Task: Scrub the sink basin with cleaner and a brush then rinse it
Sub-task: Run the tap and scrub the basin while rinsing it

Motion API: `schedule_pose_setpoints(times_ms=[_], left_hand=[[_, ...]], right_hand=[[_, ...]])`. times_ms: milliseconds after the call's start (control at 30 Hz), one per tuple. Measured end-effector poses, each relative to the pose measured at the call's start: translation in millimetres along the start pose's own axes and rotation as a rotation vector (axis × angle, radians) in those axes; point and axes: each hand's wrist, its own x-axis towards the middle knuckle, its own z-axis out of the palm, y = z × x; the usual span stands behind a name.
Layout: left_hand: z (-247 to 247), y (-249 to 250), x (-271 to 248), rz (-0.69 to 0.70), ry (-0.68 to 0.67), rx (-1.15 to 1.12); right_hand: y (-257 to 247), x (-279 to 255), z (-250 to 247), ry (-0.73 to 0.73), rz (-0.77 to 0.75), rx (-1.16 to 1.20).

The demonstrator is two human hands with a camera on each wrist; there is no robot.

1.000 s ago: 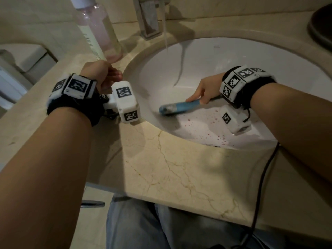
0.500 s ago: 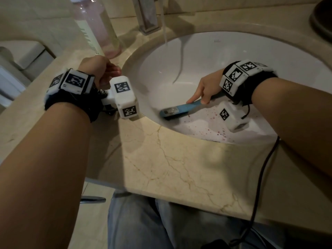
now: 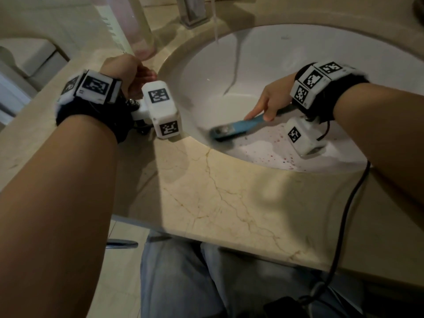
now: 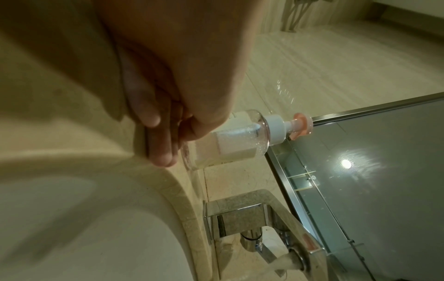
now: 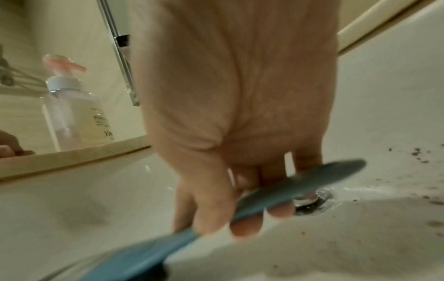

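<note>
My right hand [image 3: 268,104] grips the handle of a blue brush [image 3: 236,128], forefinger laid along it. The brush head presses on the near left wall of the white sink basin [image 3: 275,53]. Reddish specks [image 3: 275,154] dot the near wall. In the right wrist view my fingers [image 5: 245,226] curl round the brush handle [image 5: 300,188] above the drain [image 5: 312,201]. My left hand [image 3: 128,72] rests on the counter beside the rim and holds nothing. The clear cleaner pump bottle [image 3: 135,24] stands just behind it.
Water runs in a thin stream [image 3: 215,24] from the metal faucet [image 3: 195,10] into the basin. The beige marble counter [image 3: 229,203] surrounds the sink. A black cable [image 3: 344,214] hangs from my right wrist. A mirror [image 4: 372,171] stands behind the faucet [image 4: 252,218].
The brush head has shifted a little along the basin's near left wall and tilted. My left hand stays on the counter by the rim.
</note>
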Motion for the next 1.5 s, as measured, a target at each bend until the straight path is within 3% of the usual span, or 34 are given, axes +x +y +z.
schedule_pose_setpoints(times_ms=[133, 233, 300, 433, 500, 667, 733, 800, 933, 1100, 1200, 1267, 1333, 1433, 1500], left_hand=[[0.6, 0.0, -0.2, 0.01, 0.006, 0.009], [1.6, -0.2, 0.5, 0.015, -0.013, -0.005], [1.1, -0.3, 1.0, 0.018, -0.012, -0.008], [-1.8, -1.4, 4.3, 0.022, 0.008, -0.015], [-2.1, -1.6, 4.5, 0.023, 0.013, -0.028], [-1.9, -1.7, 4.5, 0.023, 0.021, -0.048], [-1.4, -1.4, 4.2, 0.017, 0.013, -0.052], [-0.1, -1.4, 3.6, 0.014, 0.001, -0.056], [-1.2, -2.2, 4.4, 0.011, 0.012, -0.033], [-1.0, -1.6, 4.7, 0.007, 0.012, -0.049], [0.9, -1.3, 2.1, 0.017, 0.015, -0.078], [0.8, -1.4, 1.5, 0.02, 0.027, -0.069], [0.0, -1.7, 2.7, 0.023, 0.037, -0.068], [-1.0, -2.3, 4.6, 0.027, 0.04, -0.072], [-1.3, -2.6, 5.6, 0.028, 0.04, -0.056]], right_hand=[[5.5, 6.8, 2.2, 0.338, 0.032, 0.0], [3.6, 8.0, 0.3, 0.405, -0.003, 0.027], [3.8, 4.0, -4.1, 0.301, -0.065, 0.1], [8.5, -3.0, -6.0, -0.105, -0.101, 0.113], [12.8, -6.7, -5.7, -0.081, -0.037, 0.048], [32.4, -7.8, -4.6, 0.266, 0.104, -0.003], [34.2, -4.2, -6.0, 0.311, 0.108, 0.018], [33.6, -4.8, -8.0, 0.211, 0.064, 0.073], [20.8, -14.7, -2.8, -0.156, 0.031, 0.044], [32.6, -14.3, -6.0, -0.034, 0.111, -0.034], [43.4, -8.7, -6.8, 0.217, 0.151, 0.032], [45.4, -6.0, -8.1, 0.296, 0.158, 0.019], [40.8, -6.5, -7.6, 0.217, 0.122, -0.018], [25.0, -10.9, -4.8, -0.067, 0.055, -0.109], [19.2, -10.9, -3.6, -0.126, 0.035, -0.066]])
